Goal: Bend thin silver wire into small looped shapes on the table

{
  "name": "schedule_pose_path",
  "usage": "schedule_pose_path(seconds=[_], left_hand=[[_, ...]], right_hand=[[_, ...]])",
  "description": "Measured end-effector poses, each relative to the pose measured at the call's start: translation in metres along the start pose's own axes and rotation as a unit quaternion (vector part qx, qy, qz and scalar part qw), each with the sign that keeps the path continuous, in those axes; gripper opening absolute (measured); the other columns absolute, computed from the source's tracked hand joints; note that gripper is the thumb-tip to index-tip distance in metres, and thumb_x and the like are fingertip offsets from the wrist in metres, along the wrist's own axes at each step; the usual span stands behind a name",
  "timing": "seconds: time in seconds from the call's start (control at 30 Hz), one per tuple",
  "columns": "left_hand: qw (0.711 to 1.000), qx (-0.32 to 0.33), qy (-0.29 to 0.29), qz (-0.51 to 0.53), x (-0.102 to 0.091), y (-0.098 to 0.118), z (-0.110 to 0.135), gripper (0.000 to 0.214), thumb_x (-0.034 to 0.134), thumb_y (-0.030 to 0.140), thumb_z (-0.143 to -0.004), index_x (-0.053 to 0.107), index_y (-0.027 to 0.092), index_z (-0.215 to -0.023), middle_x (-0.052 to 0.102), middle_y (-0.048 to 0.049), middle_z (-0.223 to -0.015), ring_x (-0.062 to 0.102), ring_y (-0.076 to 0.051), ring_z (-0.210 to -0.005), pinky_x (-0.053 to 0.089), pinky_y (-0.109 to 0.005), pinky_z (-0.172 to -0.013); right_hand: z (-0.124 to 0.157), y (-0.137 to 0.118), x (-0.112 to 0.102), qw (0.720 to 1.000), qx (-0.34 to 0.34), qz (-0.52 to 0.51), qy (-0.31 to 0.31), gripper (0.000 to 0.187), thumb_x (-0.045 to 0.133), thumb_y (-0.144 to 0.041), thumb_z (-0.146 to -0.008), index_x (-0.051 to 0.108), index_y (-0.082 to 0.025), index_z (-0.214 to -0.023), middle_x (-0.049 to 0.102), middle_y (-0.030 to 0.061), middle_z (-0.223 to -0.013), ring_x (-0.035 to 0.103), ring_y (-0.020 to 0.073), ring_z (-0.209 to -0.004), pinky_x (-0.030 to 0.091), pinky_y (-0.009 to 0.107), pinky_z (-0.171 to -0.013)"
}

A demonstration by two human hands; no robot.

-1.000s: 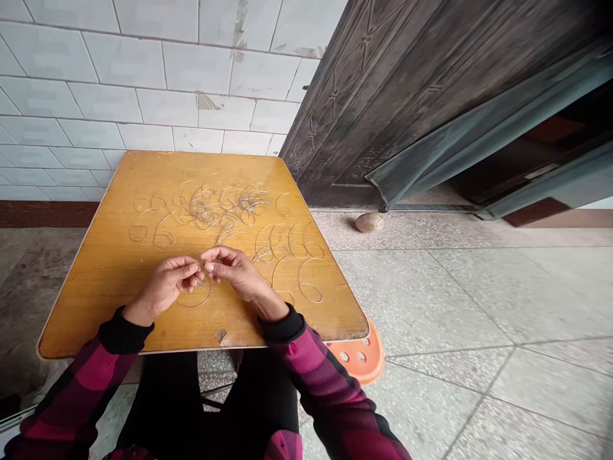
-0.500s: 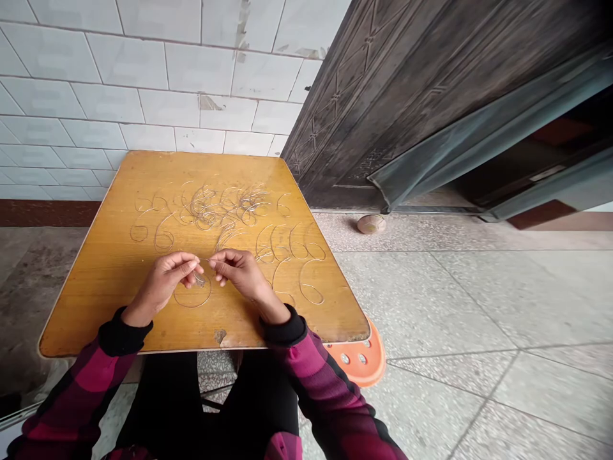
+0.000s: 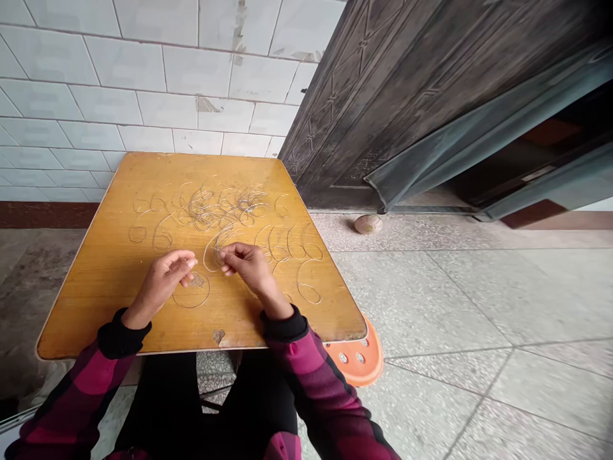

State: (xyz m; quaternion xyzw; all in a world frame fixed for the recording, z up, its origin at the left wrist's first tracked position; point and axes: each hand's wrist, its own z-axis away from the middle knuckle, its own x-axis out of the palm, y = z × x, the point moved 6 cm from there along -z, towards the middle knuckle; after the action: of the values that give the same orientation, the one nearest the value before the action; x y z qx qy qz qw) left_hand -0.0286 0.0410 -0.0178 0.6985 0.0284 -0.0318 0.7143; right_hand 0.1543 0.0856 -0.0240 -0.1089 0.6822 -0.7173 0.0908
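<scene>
My right hand (image 3: 249,265) pinches a thin curled wire (image 3: 205,252), whose loop bows out to the left of the fingertips over the table. To its left, my left hand (image 3: 163,280) has thumb and forefinger pressed together; whatever may be between them is too small to see. Beneath the left fingertips lies a round wire loop (image 3: 191,307) on the yellow wooden table (image 3: 115,326). Beyond both hands is a tangled pile of thin wires (image 3: 204,207), and several more curled wires (image 3: 310,302) are spread to the right.
A white tiled wall (image 3: 143,67) stands behind the table, with a dark carved door (image 3: 335,128) to its right. An orange stool (image 3: 354,361) pokes out under the table's right corner. A roundish object (image 3: 368,223) lies on the floor by the doorway.
My hands have drawn apart: the right one moved to the right with the wire, whose loop now shows beside it. The left hand stayed nearly in place.
</scene>
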Motion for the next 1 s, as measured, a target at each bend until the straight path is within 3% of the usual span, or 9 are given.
schedule_pose_path(seconds=[0.1, 0.2, 0.4, 0.53, 0.6, 0.67, 0.8, 0.9, 1.0], left_hand=[[1.000, 0.001, 0.005, -0.001, -0.001, 0.001, 0.001, 0.029, 0.065, 0.038, -0.079, 0.065, 0.014, -0.096, 0.065, -0.0015, -0.070, 0.058, -0.011, -0.056, 0.046, -0.023, -0.052], [1.000, 0.007, 0.008, 0.001, -0.002, 0.002, 0.001, 0.028, 0.066, 0.038, -0.079, 0.065, 0.015, -0.094, 0.066, -0.0022, -0.073, 0.059, -0.012, -0.058, 0.046, -0.023, -0.052], [1.000, 0.020, 0.007, -0.003, -0.003, 0.002, 0.001, 0.028, 0.065, 0.038, -0.079, 0.066, 0.016, -0.095, 0.067, -0.0035, -0.078, 0.059, -0.012, -0.060, 0.046, -0.023, -0.052], [0.999, 0.028, 0.014, -0.025, -0.007, 0.002, -0.002, 0.027, 0.063, 0.038, -0.080, 0.065, 0.016, -0.095, 0.065, -0.0030, -0.077, 0.058, -0.013, -0.060, 0.045, -0.024, -0.052], [0.995, 0.048, 0.026, -0.089, -0.014, 0.004, -0.004, 0.024, 0.061, 0.036, -0.080, 0.065, 0.017, -0.094, 0.064, -0.0028, -0.077, 0.057, -0.013, -0.060, 0.044, -0.025, -0.054], [0.974, 0.088, 0.046, -0.205, -0.024, 0.009, -0.006, 0.017, 0.060, 0.031, -0.078, 0.065, 0.018, -0.088, 0.063, -0.0032, -0.079, 0.056, -0.014, -0.062, 0.044, -0.026, -0.057], [0.887, 0.106, 0.011, -0.450, -0.029, 0.007, -0.005, 0.010, 0.057, 0.022, -0.076, 0.063, 0.018, -0.070, 0.060, -0.0038, -0.081, 0.054, -0.015, -0.066, 0.039, -0.028, -0.062], [0.822, 0.074, -0.057, -0.562, -0.021, -0.001, -0.001, 0.015, 0.053, 0.020, -0.077, 0.061, 0.018, -0.065, 0.058, -0.0053, -0.078, 0.054, -0.017, -0.065, 0.035, -0.029, -0.058], [0.774, 0.060, -0.089, -0.624, -0.012, -0.003, 0.003, 0.019, 0.049, 0.015, -0.078, 0.061, 0.017, -0.064, 0.058, -0.0075, -0.079, 0.053, -0.018, -0.062, 0.030, -0.030, -0.054]], right_hand=[[-0.005, -0.003, -0.024, 0.991, -0.027, 0.107, 0.072, 0.018, 0.062, -0.032, -0.076, 0.063, -0.015, -0.074, 0.060, -0.0021, -0.053, 0.054, 0.0091, -0.045, 0.046, 0.021, -0.049], [-0.008, -0.003, -0.034, 0.973, -0.035, 0.204, 0.100, 0.015, 0.058, -0.027, -0.078, 0.064, -0.015, -0.072, 0.061, -0.0015, -0.051, 0.055, 0.0098, -0.044, 0.044, 0.021, -0.050], [-0.013, 0.006, -0.024, 0.951, -0.011, 0.303, 0.056, 0.016, 0.055, -0.024, -0.081, 0.065, -0.015, -0.071, 0.063, -0.0003, -0.053, 0.057, 0.0107, -0.048, 0.043, 0.022, -0.054], [-0.008, -0.008, -0.023, 0.902, -0.084, 0.410, 0.102, 0.010, 0.061, -0.021, -0.080, 0.069, -0.015, -0.080, 0.068, 0.0043, -0.072, 0.059, 0.0132, -0.063, 0.042, 0.024, -0.063], [-0.004, -0.013, -0.016, 0.893, -0.123, 0.424, 0.085, 0.008, 0.062, -0.019, -0.080, 0.068, -0.015, -0.082, 0.067, 0.0052, -0.078, 0.058, 0.0131, -0.067, 0.042, 0.025, -0.065], [0.000, -0.014, -0.001, 0.895, -0.151, 0.420, 0.020, 0.005, 0.062, -0.016, -0.081, 0.067, -0.015, -0.080, 0.065, 0.0035, -0.076, 0.056, 0.0120, -0.067, 0.041, 0.024, -0.065], [0.012, -0.009, 0.029, 0.880, -0.165, 0.433, -0.107, 0.003, 0.064, -0.013, -0.081, 0.065, -0.016, -0.080, 0.061, 0.0023, -0.079, 0.054, 0.0116, -0.069, 0.040, 0.023, -0.065], [0.017, -0.008, 0.038, 0.869, -0.160, 0.452, -0.121, 0.002, 0.064, -0.015, -0.082, 0.065, -0.016, -0.083, 0.060, 0.0029, -0.082, 0.054, 0.0121, -0.071, 0.039, 0.023, -0.066], [0.019, -0.010, 0.039, 0.867, -0.152, 0.459, -0.120, 0.002, 0.063, -0.016, -0.084, 0.065, -0.016, -0.084, 0.060, 0.0028, -0.083, 0.054, 0.0120, -0.072, 0.039, 0.023, -0.066]])
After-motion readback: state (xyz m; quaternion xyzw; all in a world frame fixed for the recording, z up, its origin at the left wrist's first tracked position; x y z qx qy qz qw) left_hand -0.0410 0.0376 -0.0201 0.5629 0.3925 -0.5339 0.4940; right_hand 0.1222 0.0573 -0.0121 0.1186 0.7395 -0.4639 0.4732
